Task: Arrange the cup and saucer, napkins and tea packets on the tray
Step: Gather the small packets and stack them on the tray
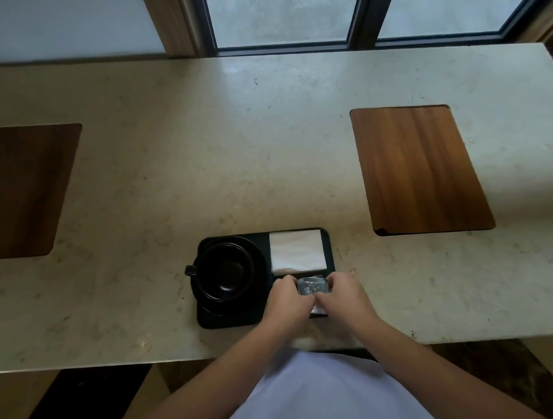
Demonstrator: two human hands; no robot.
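Note:
A black tray [328, 248] lies near the front edge of the stone table. On its left half a black cup [225, 273] stands on a black saucer [260, 268], handle pointing left. White napkins [296, 250] fill the tray's far right compartment. In the near right compartment, grey tea packets [312, 285] sit between my two hands. My left hand [285, 301] grips their left side and my right hand [340, 292] grips their right side. A bit of white and pink paper [318, 310] shows under my hands; what it is cannot be told.
Two wooden placemats are set into the table, one at the far right [419, 168] and one at the left [16, 190]. A window frame [286, 47] runs along the table's back edge. The table's front edge [114, 361] is just below the tray.

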